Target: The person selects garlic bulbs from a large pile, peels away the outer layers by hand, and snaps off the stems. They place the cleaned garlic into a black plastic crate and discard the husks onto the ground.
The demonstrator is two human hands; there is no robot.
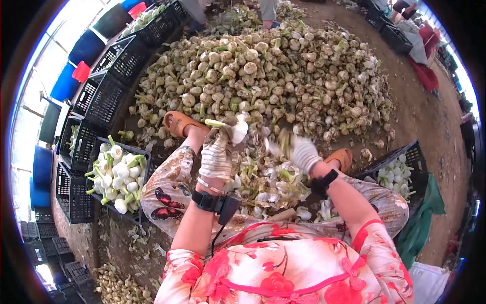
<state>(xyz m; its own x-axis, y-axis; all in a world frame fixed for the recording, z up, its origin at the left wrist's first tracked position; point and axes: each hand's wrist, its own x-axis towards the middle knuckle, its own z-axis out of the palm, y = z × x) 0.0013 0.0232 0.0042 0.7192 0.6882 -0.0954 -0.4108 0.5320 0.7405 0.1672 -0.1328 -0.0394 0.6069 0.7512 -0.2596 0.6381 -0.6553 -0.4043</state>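
My left hand point(217, 152), in a striped work glove, is closed around a peeled garlic bulb point(240, 131). The bulb's white head shows past the fingers, and its green stem points left. To the right, my right hand point(302, 153), gloved too, is over the loose skins; its fingers are smeared by motion, so I cannot make out whether they hold anything. Below and between the hands lies a heap of garlic skins point(271, 185). Beyond them rises a large pile of unpeeled garlic bulbs point(283, 76).
A black crate of clean garlic point(121, 175) stands by my left leg, another crate point(397, 175) by my right. Stacked crates point(104, 99) and blue barrels point(86, 50) line the left side. A green cloth point(422, 218) hangs at right. Another person's legs point(268, 10) are behind the pile.
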